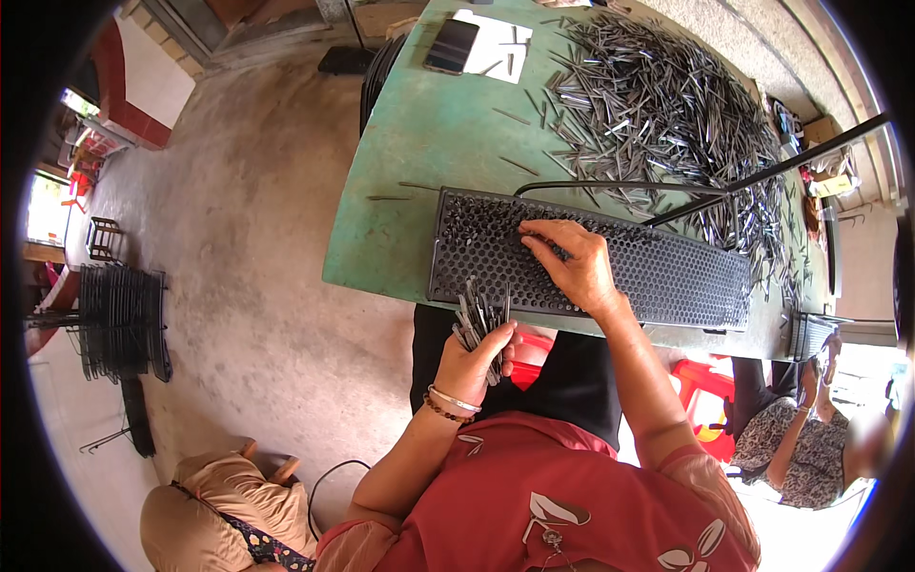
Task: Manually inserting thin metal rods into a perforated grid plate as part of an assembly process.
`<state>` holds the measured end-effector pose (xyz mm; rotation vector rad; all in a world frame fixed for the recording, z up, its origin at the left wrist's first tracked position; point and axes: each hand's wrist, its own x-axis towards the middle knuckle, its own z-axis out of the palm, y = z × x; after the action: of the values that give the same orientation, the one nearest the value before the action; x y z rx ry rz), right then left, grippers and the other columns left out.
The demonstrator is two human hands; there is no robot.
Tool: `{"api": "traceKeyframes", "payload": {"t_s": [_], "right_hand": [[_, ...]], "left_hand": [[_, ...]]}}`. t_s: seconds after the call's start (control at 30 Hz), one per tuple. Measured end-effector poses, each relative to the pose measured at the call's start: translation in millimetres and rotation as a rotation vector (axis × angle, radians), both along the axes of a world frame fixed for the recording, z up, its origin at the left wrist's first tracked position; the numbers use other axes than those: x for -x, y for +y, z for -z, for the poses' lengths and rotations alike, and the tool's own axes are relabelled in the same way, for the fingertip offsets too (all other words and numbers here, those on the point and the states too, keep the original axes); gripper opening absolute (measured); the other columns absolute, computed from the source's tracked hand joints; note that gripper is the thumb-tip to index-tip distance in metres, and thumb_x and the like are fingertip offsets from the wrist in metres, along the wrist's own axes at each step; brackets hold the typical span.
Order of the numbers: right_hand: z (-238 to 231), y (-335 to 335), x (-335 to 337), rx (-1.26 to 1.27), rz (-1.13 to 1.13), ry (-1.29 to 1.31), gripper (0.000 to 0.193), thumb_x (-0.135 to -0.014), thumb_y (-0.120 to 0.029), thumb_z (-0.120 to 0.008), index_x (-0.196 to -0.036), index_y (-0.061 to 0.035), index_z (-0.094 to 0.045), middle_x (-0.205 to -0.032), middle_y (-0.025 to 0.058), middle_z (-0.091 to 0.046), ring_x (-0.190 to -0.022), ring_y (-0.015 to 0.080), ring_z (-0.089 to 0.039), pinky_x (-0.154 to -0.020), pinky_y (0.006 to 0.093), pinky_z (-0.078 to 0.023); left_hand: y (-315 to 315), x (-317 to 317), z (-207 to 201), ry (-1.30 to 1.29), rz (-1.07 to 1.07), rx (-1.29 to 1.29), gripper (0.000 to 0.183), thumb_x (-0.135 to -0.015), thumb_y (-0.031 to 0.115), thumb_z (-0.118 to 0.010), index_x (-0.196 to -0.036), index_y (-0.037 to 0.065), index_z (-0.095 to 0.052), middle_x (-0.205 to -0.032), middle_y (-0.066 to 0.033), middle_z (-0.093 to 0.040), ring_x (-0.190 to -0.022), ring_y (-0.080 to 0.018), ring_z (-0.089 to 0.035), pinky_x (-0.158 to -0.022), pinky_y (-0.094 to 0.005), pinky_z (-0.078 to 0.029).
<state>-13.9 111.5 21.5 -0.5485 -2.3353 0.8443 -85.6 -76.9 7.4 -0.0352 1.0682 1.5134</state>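
My left hand [483,360] is closed round a bundle of thin dark sticks [482,315], held upright in front of the table's near edge. My right hand [574,261] rests over a long black perforated rack [681,284], thumb and fingers pinched together just above its holes. Whatever sits between those fingertips is too small to make out. Rows of holes at the rack's left end and along its far side look filled with short dark ends; many nearer holes look bare. A large heap of similar sticks [667,95] lies beyond the rack.
The green table [400,238] also carries a phone [452,46], a white sheet [498,48] and a few loose sticks. A black bar [810,153] slants over the heap. At right sits another person [796,443]; a red stool [703,396] stands nearby. Black racks [119,319] are stacked at left.
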Motion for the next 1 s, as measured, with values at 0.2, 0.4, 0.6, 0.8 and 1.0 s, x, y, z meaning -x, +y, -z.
{"api": "traceKeyframes", "payload": {"t_s": [0.2, 0.4, 0.6, 0.8, 1.0], "right_hand": [[2.8, -1.3, 1.9, -0.17, -0.046, 0.016, 0.029, -0.078, -0.003, -0.068, -0.107, -0.0045, -0.065, -0.097, 0.0116, -0.067, -0.088, 0.026, -0.064, -0.078, 0.0325, -0.051], [1.8, -2.0, 7.2, -0.231, -0.037, -0.023, 0.029, -0.081, -0.002, -0.064, -0.11, -0.0028, -0.062, -0.104, 0.0141, -0.059, -0.092, 0.0309, -0.059, -0.079, 0.0369, -0.048], [-6.7, -7.8, 8.1, -0.279, -0.015, -0.104, 0.027, -0.081, -0.004, -0.064, -0.108, -0.0009, -0.062, -0.102, 0.0137, -0.056, -0.089, 0.0307, -0.056, -0.078, 0.0379, -0.046], [-8.9, -18.7, 8.4, -0.346, 0.064, -0.11, 0.026, -0.082, -0.006, -0.065, -0.107, -0.0004, -0.063, -0.102, 0.0136, -0.057, -0.088, 0.0299, -0.057, -0.077, 0.0361, -0.047], [-30.7, -34.8, -5.6, 0.562, -0.166, -0.194, 0.023, -0.085, -0.016, -0.068, -0.1, 0.0009, -0.066, -0.086, 0.0097, -0.062, -0.075, 0.0172, -0.061, -0.065, 0.0277, -0.048]], "left_hand": [[-1.9, -0.7, 2.8, 0.049, 0.03, 0.0, 0.014, -0.088, 0.013, -0.062, -0.095, 0.001, -0.061, -0.078, -0.0037, -0.061, -0.063, -0.0083, -0.055, -0.048, -0.0223, -0.044], [-1.9, -2.1, 1.5, 0.065, 0.037, -0.014, 0.014, -0.088, 0.013, -0.062, -0.095, 0.001, -0.061, -0.077, -0.004, -0.061, -0.063, -0.0087, -0.055, -0.048, -0.0226, -0.044], [-3.4, -4.1, 1.1, 0.044, 0.015, -0.03, 0.014, -0.089, 0.012, -0.061, -0.095, 0.0, -0.061, -0.078, -0.0047, -0.061, -0.063, -0.0094, -0.056, -0.049, -0.0229, -0.045], [-2.9, -3.9, 2.9, 0.032, -0.029, -0.038, 0.014, -0.089, 0.012, -0.06, -0.096, -0.001, -0.061, -0.079, -0.0068, -0.064, -0.063, -0.0106, -0.057, -0.05, -0.0243, -0.046], [0.0, -0.5, -3.4, 0.122, -0.074, -0.074, 0.017, -0.089, 0.014, -0.061, -0.095, -0.001, -0.063, -0.081, -0.0065, -0.066, -0.06, -0.0091, -0.057, -0.052, -0.0231, -0.047]]}}
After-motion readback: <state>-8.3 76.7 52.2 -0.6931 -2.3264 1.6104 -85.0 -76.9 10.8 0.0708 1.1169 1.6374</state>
